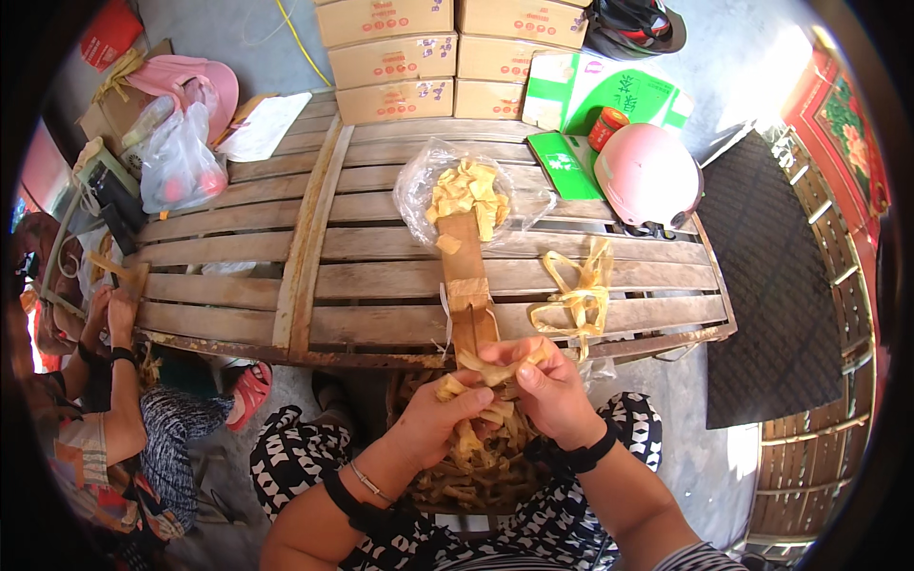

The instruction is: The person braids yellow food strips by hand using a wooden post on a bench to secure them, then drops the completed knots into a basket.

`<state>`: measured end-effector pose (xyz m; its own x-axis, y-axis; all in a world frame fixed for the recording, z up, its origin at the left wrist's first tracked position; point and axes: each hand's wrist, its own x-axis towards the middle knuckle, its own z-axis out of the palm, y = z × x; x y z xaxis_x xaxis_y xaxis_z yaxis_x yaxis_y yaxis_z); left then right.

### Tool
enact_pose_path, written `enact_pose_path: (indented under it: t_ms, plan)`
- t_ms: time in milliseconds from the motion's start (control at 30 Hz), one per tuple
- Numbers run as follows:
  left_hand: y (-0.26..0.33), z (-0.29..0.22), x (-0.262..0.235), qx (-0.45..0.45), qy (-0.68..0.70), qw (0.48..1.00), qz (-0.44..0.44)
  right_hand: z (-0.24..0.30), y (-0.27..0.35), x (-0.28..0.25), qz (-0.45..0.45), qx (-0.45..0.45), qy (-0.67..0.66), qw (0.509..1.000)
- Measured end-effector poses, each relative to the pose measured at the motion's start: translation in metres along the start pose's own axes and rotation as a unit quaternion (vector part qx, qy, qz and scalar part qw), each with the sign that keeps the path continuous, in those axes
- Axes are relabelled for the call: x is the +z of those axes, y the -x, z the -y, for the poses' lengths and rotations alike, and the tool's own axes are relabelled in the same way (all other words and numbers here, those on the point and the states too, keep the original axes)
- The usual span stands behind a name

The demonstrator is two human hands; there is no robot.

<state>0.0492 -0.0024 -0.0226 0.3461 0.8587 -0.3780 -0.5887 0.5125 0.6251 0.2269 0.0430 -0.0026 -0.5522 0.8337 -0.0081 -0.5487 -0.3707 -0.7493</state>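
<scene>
A limp, yellowish strip (503,371), whose exact kind I cannot make out, is stretched between my two hands. My left hand (440,419) pinches one end, with more yellow material bunched at its fingers. The other end is in the closed fingers of my right hand (555,398). Below them, between my knees, a heap of similar brownish-yellow strips (476,483) fills a container whose walls are mostly hidden. Just beyond my hands, a narrow brown board (465,257) runs over the table edge. At its far end, yellow folded pieces (468,193) lie on a clear plastic bag (414,195).
On the slatted wooden table (381,281) lie a yellow plastic bag (578,290), a pink helmet (649,176) and a green carton (562,164). Cardboard boxes (395,59) are stacked behind. At the left, another person's hands (116,314) work at the table edge.
</scene>
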Motion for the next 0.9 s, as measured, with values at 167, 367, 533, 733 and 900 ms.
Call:
enact_pose_path:
  t_ms: [167,367,533,733,900]
  plan:
    - [-0.003,-0.005,-0.002,0.03,0.1,0.994,-0.015,-0.002,0.001,0.003,-0.029,-0.036,0.163,0.986]
    - [-0.005,-0.017,-0.01,0.098,-0.032,0.989,-0.106,-0.004,0.0,0.004,-0.149,-0.011,0.186,0.971]
    - [-0.006,-0.023,-0.016,0.133,-0.082,0.977,-0.148,-0.015,-0.01,-0.007,-0.176,-0.024,0.286,0.942]
    - [-0.009,-0.022,-0.022,0.114,-0.122,0.97,-0.178,-0.025,-0.017,-0.014,-0.161,-0.062,0.374,0.911]
    - [-0.022,-0.016,-0.034,0.141,-0.179,0.953,-0.197,-0.027,-0.026,-0.017,-0.15,-0.092,0.5,0.848]
